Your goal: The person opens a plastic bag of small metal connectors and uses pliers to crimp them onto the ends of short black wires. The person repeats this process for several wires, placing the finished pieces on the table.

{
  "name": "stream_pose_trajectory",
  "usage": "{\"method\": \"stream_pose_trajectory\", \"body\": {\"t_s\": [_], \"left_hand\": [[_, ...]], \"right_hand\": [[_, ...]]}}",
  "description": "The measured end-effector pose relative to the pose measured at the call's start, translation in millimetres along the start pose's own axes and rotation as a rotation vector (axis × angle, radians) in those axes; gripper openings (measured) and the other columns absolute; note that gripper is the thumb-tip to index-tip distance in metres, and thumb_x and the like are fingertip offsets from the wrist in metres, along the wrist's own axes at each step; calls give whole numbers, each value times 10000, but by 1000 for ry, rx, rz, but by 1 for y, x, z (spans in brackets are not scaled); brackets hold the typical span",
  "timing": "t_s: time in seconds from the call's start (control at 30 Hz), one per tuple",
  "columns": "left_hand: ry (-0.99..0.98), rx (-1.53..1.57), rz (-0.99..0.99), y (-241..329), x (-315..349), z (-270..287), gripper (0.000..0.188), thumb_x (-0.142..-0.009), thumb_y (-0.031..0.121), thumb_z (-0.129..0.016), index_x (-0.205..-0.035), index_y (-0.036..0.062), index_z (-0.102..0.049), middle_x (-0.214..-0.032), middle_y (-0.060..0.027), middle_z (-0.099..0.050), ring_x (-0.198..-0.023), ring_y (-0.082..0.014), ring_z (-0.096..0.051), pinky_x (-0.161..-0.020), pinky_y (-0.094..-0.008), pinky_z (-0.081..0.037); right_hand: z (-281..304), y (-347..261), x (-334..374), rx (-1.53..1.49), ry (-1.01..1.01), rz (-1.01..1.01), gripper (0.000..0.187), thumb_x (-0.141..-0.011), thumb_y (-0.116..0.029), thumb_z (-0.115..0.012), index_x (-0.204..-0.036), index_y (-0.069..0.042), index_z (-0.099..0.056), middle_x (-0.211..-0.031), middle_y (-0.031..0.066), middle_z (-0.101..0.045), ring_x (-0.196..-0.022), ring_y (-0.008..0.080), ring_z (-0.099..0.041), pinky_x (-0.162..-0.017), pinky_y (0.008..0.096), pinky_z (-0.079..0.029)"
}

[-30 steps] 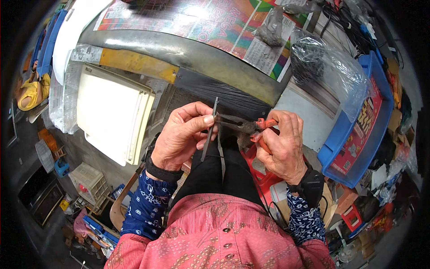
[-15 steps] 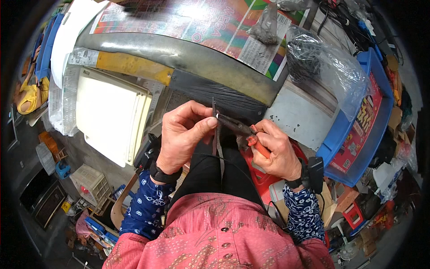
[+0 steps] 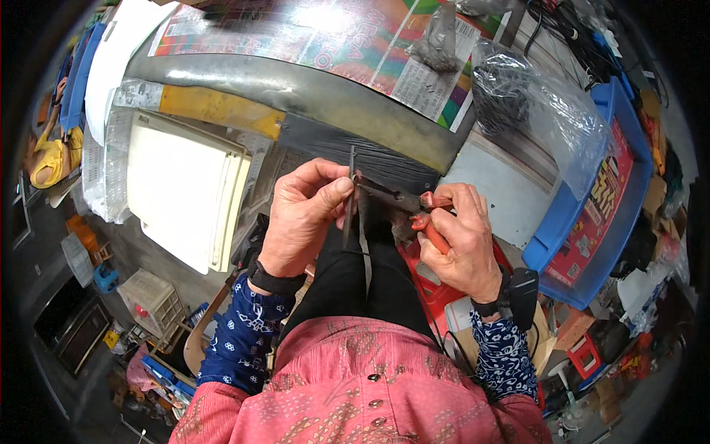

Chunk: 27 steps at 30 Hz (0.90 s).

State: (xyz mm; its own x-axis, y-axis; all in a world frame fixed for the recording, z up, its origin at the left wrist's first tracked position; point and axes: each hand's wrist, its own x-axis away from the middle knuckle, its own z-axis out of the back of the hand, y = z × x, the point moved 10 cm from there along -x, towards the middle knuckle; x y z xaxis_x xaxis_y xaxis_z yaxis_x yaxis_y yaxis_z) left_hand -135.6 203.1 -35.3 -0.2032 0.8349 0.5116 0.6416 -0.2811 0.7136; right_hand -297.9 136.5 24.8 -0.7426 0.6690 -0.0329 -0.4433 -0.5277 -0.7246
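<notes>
In front of my lap, my left hand (image 3: 307,211) pinches a thin dark strip (image 3: 351,159) between thumb and fingers, its length held roughly upright in the picture. My right hand (image 3: 462,240) grips a pair of pliers (image 3: 396,197) by the orange-red handles, which stand apart. The dark jaws point left, and their tips are at the strip just beside my left thumb. Whether the jaws touch the strip I cannot tell. A thin dark cord crosses my lap below the strip.
Ahead is a table with a colourful printed sheet (image 3: 296,33). A blue bin (image 3: 551,244) and a clear plastic bag (image 3: 551,111) with dark contents are at the right. On the left stands a cream-coloured box-like panel (image 3: 181,192). A red stool (image 3: 421,277) shows below my right hand.
The pliers' handles have spread apart, and my right hand has risen slightly and opened its grip a little. My left hand has shifted slightly, still pinching the strip.
</notes>
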Motion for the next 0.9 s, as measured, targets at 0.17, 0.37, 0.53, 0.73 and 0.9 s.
{"method": "stream_pose_trajectory", "body": {"t_s": [0.17,0.37,0.53,0.73,0.9], "left_hand": [[-36,138,141,-13,2,-1,120,-885,110,-675,-970,37,-634,-804,-34,-663,-630,-66,-586,-523,-185,-431],[-75,133,194,-17,1,-4,114,-884,106,-673,-966,39,-630,-796,-31,-656,-643,-65,-595,-508,-183,-426],[-116,75,240,-16,3,-9,111,-882,96,-668,-956,34,-613,-761,-30,-632,-600,-65,-556,-485,-179,-411],[-81,-19,195,-15,8,-10,131,-875,110,-674,-937,32,-587,-692,-36,-591,-505,-65,-486,-442,-180,-368],[-16,-143,104,-9,9,-2,131,-868,100,-684,-934,21,-603,-717,-29,-613,-528,-57,-499,-466,-183,-388]], "right_hand": [[4,-6,0,152,27,49,147,-624,-78,-669,-741,-30,-593,-994,135,-522,-946,300,-511,-822,421,-360],[2,-6,2,165,49,79,181,-587,-51,-635,-738,-4,-547,-1015,160,-512,-920,322,-495,-817,429,-365],[0,-3,6,156,10,138,208,-541,-60,-617,-706,3,-508,-979,159,-504,-849,322,-495,-727,428,-409],[-8,2,9,51,-26,134,129,-592,-49,-625,-673,0,-537,-869,135,-497,-772,291,-493,-646,395,-437],[-16,9,12,-100,-82,68,111,-600,-20,-619,-678,25,-556,-866,142,-499,-787,295,-521,-670,395,-461]]}}
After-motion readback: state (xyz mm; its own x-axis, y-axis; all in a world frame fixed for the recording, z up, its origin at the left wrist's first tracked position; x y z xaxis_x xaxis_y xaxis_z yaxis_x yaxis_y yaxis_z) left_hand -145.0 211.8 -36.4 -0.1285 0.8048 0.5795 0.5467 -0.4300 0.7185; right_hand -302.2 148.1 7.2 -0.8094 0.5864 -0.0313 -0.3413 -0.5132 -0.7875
